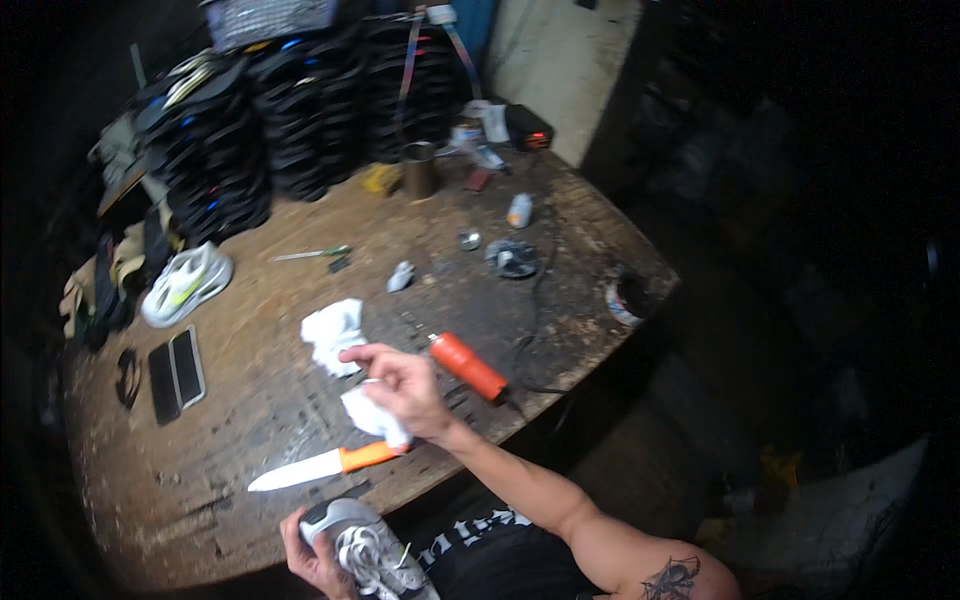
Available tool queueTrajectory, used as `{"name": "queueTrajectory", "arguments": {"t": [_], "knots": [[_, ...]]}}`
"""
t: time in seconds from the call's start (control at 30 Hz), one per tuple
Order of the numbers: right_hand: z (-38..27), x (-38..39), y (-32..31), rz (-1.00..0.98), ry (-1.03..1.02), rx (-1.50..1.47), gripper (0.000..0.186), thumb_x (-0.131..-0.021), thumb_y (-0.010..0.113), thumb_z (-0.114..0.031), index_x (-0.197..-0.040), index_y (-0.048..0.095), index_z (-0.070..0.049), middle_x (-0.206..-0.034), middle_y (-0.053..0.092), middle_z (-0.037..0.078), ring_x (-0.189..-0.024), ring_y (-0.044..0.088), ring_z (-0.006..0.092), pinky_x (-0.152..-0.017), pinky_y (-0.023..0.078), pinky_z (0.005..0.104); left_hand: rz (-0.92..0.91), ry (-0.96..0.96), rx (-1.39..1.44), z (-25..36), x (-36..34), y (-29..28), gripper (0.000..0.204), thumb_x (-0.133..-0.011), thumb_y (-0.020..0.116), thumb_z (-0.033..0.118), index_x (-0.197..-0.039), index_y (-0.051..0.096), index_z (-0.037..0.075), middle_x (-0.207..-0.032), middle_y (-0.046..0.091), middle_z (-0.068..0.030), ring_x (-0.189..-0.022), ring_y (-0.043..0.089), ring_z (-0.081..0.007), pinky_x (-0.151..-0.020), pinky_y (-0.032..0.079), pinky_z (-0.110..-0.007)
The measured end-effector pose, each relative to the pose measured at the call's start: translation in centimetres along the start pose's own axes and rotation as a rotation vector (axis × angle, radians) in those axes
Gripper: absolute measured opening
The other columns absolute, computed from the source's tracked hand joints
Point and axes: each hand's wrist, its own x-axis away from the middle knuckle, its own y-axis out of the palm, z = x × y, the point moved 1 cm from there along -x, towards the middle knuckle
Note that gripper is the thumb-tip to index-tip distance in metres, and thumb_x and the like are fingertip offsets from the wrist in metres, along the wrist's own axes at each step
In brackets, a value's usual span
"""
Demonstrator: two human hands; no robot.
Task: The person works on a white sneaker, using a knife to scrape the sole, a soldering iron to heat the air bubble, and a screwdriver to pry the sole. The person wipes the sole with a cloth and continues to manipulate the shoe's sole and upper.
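Observation:
At the table's near edge, my left hand (318, 560) is closed round the toe end of a grey and white laced sneaker (370, 550). Over the table, my right hand (405, 390) has its index finger stretched out, while a white cloth (372, 415) hangs from its other fingers. Just beyond it lies a second crumpled white cloth (335, 335). A knife (300, 470) with a white blade and orange handle rests below the right hand. To the right of that hand is an orange cylindrical power tool (468, 367) with a cord.
Stacks of dark soles (310, 110) rise along the back of the wooden table (270, 390). On the left are a white sneaker (187, 284) and a phone in an opened case (178, 375). A screwdriver (312, 253), a metal cup (419, 170) and a tin (625, 300) stand or lie farther off.

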Motion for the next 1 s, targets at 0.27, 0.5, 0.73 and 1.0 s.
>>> {"name": "queueTrajectory", "arguments": {"t": [0.27, 0.5, 0.73, 1.0], "knots": [[-14.6, 8.3, -28.2, 0.775, -0.012, 0.041, 0.009, -0.091, 0.062, -0.013, -0.093, 0.056, -0.006, -0.081, 0.062, 0.009, -0.062, 0.062, 0.0179, -0.058, 0.061, 0.0375, -0.113, -0.145, -0.084, -0.6, 0.0, 2.1, 0.034, -0.103, 0.064, 0.022, -0.128, 0.063, -0.002, -0.124, 0.067, -0.0175, -0.111, 0.063, -0.0278, -0.100, 0.050, -0.040], [-17.5, 7.1, -42.5, 0.302, 0.563, 1.389, 0.019, -0.081, 0.070, -0.009, -0.097, 0.075, 0.001, -0.087, 0.075, 0.017, -0.085, 0.074, 0.0260, -0.078, 0.057, 0.0390, -0.114, -0.118, -0.234, 1.2, -0.4, 3.1, 0.033, -0.101, 0.064, 0.021, -0.125, 0.065, -0.002, -0.120, 0.069, -0.0162, -0.109, 0.065, -0.0267, -0.096, 0.053, -0.039], [-14.6, 4.2, -43.7, 0.095, 0.843, 1.603, 0.027, -0.073, 0.060, -0.003, -0.093, 0.079, -0.002, -0.091, 0.074, 0.024, -0.094, 0.073, 0.0391, -0.083, 0.057, 0.0455, -0.090, -0.167, -0.212, 1.3, -0.5, 3.6, 0.033, -0.101, 0.064, 0.021, -0.124, 0.065, -0.002, -0.120, 0.069, -0.0160, -0.109, 0.065, -0.0268, -0.096, 0.053, -0.040], [-14.5, 3.4, -43.6, 0.110, 0.949, 1.598, 0.025, -0.076, 0.062, -0.006, -0.093, 0.080, -0.004, -0.101, 0.074, 0.025, -0.101, 0.072, 0.0392, -0.091, 0.056, 0.0459, -0.080, -0.183, -0.190, 1.0, -0.5, 3.5, 0.032, -0.101, 0.064, 0.021, -0.124, 0.065, -0.002, -0.120, 0.070, -0.0157, -0.109, 0.065, -0.0268, -0.096, 0.053, -0.040]]}}
